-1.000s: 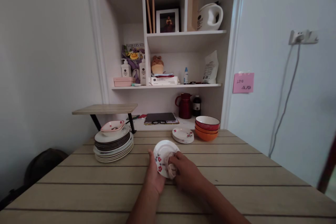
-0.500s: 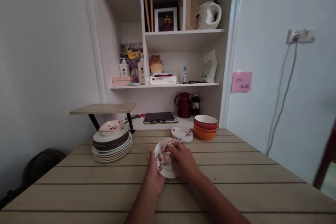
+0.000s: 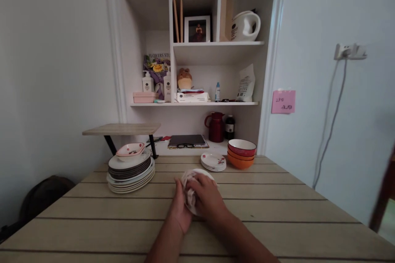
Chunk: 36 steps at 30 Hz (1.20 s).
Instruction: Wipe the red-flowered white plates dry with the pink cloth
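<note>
A small white plate is held above the middle of the table, largely covered by a pale pinkish cloth. My left hand grips the plate along its left edge, thumb up at the rim. Bunched under the fingers of my right hand, the cloth presses on the plate's face. Just beyond my hands lies a short stack of small flowered plates. To its right stand nested bowls, orange ones below and a red one with a white inside on top.
A tall stack of plates topped by a square bowl stands at the left, by a small raised wooden stand. A laptop, glasses and a dark red jug sit on the ledge behind the slatted table.
My right hand has slid the cloth leftward over the plate, covering its red flowers. My left hand keeps its hold. The view has tipped slightly up.
</note>
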{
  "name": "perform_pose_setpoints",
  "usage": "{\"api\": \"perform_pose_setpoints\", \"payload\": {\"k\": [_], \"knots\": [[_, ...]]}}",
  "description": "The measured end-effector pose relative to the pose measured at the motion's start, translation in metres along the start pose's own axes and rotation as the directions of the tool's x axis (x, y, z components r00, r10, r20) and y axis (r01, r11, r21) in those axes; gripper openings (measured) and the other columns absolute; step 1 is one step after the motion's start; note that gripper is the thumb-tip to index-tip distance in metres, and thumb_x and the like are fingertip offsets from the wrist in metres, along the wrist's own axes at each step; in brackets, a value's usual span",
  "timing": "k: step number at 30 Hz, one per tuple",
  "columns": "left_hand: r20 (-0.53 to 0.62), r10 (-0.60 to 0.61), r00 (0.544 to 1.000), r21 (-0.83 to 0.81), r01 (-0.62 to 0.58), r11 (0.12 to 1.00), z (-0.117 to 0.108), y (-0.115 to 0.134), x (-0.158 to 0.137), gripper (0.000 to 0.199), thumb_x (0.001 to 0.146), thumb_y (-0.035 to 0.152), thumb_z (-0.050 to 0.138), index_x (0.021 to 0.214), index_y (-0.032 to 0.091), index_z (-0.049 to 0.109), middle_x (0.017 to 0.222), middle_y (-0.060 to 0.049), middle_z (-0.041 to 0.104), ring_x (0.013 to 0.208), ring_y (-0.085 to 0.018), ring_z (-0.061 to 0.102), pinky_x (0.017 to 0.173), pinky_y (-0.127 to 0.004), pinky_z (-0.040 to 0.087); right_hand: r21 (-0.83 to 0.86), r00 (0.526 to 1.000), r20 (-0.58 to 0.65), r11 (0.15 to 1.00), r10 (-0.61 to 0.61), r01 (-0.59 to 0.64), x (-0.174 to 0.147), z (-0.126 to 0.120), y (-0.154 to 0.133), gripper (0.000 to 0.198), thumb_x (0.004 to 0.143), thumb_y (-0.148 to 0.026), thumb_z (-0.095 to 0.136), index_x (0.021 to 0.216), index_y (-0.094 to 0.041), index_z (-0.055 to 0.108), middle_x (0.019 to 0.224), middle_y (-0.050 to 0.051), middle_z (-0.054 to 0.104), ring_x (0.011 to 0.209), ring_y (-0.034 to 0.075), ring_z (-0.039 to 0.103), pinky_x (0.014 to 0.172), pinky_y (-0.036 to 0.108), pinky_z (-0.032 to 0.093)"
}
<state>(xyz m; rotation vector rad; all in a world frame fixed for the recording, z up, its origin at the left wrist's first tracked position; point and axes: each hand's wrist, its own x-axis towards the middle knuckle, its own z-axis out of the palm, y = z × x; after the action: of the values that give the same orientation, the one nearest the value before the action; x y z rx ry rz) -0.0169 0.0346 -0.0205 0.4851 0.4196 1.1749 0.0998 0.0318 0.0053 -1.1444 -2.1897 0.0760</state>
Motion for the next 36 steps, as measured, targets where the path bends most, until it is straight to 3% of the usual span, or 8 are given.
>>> {"api": "perform_pose_setpoints", "payload": {"k": [3,7,12,16,23,27,33,36], "knots": [[0.005,0.075,0.997,-0.043,-0.074,0.996,0.0,-0.002,0.004,0.061,0.088,0.061,0.042,0.119,0.013,0.064,0.113,-0.015,0.071,0.113,-0.029,0.062,0.103,-0.044,0.042,-0.07,0.994,-0.031,0.992,0.105,-0.107,0.006,-0.006,0.016,0.049,0.075,-0.008,0.051,0.113,-0.036,0.062,0.123,0.005,0.054,0.114,0.026,0.045,0.09,0.039,0.031],[-0.061,0.137,0.989,-0.078,-0.142,0.987,-0.003,-0.004,0.01,0.061,0.089,0.059,0.042,0.117,0.01,0.065,0.11,-0.017,0.071,0.112,-0.029,0.063,0.103,-0.045,0.042,-0.059,0.983,0.009,0.981,0.183,-0.183,-0.002,-0.013,0.032,0.035,0.075,-0.01,0.051,0.101,-0.027,0.066,0.111,0.007,0.055,0.105,0.025,0.048,0.085,0.035,0.035],[-0.028,0.109,0.994,-0.083,-0.111,0.99,-0.003,-0.002,0.008,0.066,0.087,0.062,0.043,0.117,0.007,0.065,0.109,-0.019,0.071,0.108,-0.031,0.064,0.1,-0.045,0.045,0.14,0.989,0.147,0.989,0.026,-0.047,-0.019,-0.01,0.02,0.023,0.069,-0.008,0.056,0.084,-0.022,0.065,0.096,0.004,0.054,0.09,0.019,0.051,0.077,0.028,0.038],[-0.007,0.012,1.0,-0.031,-0.012,0.999,0.0,-0.001,0.001,0.069,0.085,0.064,0.047,0.118,0.006,0.064,0.104,-0.019,0.073,0.106,-0.032,0.066,0.095,-0.044,0.049,0.222,0.991,0.11,0.974,-0.08,0.054,-0.016,-0.003,0.0,0.027,0.069,-0.004,0.054,0.086,-0.022,0.064,0.098,0.003,0.055,0.09,0.017,0.051,0.078,0.027,0.037],[-0.04,0.083,0.996,-0.031,-0.084,0.996,0.007,-0.002,-0.001,0.058,0.09,0.057,0.044,0.122,0.013,0.062,0.11,-0.014,0.072,0.109,-0.028,0.065,0.1,-0.042,0.045,0.001,0.994,-0.04,0.994,0.105,-0.105,0.006,-0.006,0.015,0.047,0.072,-0.005,0.053,0.109,-0.032,0.065,0.118,0.006,0.054,0.11,0.025,0.046,0.089,0.037,0.032],[-0.063,0.114,0.991,-0.075,-0.119,0.99,0.005,-0.003,0.002,0.059,0.089,0.056,0.044,0.121,0.01,0.063,0.112,-0.017,0.071,0.11,-0.029,0.064,0.102,-0.045,0.043,-0.006,0.988,0.019,0.988,0.152,-0.152,0.0,-0.012,0.03,0.033,0.072,-0.008,0.054,0.098,-0.024,0.067,0.107,0.008,0.056,0.103,0.023,0.049,0.085,0.033,0.036],[-0.073,0.084,0.994,-0.073,-0.09,0.993,0.004,-0.001,-0.001,0.068,0.085,0.062,0.047,0.119,0.006,0.063,0.107,-0.02,0.072,0.107,-0.033,0.065,0.097,-0.046,0.048,0.107,0.979,0.204,0.994,-0.002,-0.02,-0.021,-0.013,0.012,0.019,0.069,-0.01,0.057,0.083,-0.02,0.064,0.095,0.004,0.056,0.088,0.018,0.052,0.075,0.027,0.038],[-0.044,0.002,0.999,-0.089,-0.006,0.996,0.003,0.001,-0.003,0.076,0.083,0.068,0.044,0.119,0.003,0.063,0.105,-0.022,0.072,0.105,-0.035,0.066,0.096,-0.048,0.049,0.185,0.973,0.2,0.98,-0.115,0.078,-0.025,-0.01,-0.004,0.02,0.07,-0.009,0.056,0.083,-0.021,0.064,0.094,0.003,0.056,0.086,0.017,0.052,0.072,0.026,0.037]]}}
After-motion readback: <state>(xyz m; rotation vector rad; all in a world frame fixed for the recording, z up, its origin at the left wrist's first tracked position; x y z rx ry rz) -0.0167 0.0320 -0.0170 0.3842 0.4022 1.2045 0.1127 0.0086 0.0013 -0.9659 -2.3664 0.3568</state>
